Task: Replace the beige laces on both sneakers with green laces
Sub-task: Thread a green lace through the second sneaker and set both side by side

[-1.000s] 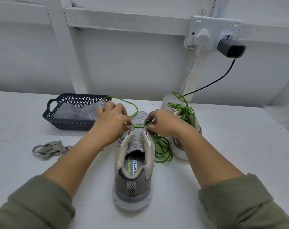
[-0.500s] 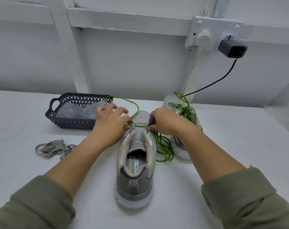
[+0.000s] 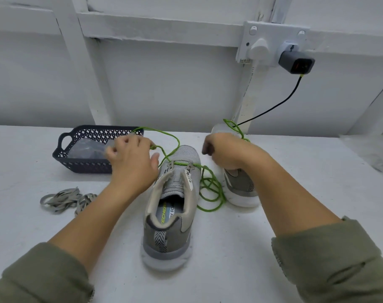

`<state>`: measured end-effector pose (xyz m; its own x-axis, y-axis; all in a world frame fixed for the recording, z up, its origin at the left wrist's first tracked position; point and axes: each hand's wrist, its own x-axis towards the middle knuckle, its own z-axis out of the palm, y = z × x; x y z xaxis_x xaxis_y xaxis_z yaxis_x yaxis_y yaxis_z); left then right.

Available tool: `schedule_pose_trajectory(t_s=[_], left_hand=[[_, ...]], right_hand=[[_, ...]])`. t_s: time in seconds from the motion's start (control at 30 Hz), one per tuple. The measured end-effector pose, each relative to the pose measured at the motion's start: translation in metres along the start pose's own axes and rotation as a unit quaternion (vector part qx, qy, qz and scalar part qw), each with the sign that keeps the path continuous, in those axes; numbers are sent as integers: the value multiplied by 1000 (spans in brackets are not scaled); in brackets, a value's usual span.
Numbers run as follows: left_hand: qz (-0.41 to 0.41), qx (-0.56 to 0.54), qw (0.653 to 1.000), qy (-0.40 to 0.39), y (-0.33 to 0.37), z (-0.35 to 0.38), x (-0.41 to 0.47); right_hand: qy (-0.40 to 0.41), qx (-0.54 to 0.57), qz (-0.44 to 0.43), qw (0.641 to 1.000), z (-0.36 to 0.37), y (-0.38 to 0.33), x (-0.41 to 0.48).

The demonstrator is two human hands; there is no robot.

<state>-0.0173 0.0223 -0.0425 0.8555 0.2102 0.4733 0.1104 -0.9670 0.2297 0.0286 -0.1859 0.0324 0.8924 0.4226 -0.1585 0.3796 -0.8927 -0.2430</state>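
Near sneaker (image 3: 171, 237) stands heel toward me on the worktop (image 3: 328, 167), so its eyelets face both hands. Green lace (image 3: 181, 164) crosses the toe-end eyelets only; I judge the lacing barely begun. Left hand (image 3: 131, 165) pinches one end, apparently drawing it taut. Right hand (image 3: 225, 152) has its fingers curled, on lace or nothing I cannot tell. Far sneaker (image 3: 241, 189) already shows green. Beige laces (image 3: 63, 200) lie discarded at left. Insole print reads partly "ECHER" and "Y FOA"

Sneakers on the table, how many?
2. The middle sneaker points its heel at the camera; the right sneaker stands beside it, partly hidden by the right hand.
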Motion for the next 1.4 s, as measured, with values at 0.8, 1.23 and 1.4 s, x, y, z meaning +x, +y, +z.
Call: schedule_pose_trajectory(t_s=[0.8, 1.23, 1.4], left_hand=[[63, -85, 979, -172, -6, -8, -15], [19, -189, 975, -114, -2, -14, -17], [63, -392, 890, -227, 26, -38, -9]], right_hand=[[44, -405, -30, 913, 48, 0, -52], [173, 70, -86, 979, -8, -7, -60], [165, 121, -100, 974, -3, -13, -51]])
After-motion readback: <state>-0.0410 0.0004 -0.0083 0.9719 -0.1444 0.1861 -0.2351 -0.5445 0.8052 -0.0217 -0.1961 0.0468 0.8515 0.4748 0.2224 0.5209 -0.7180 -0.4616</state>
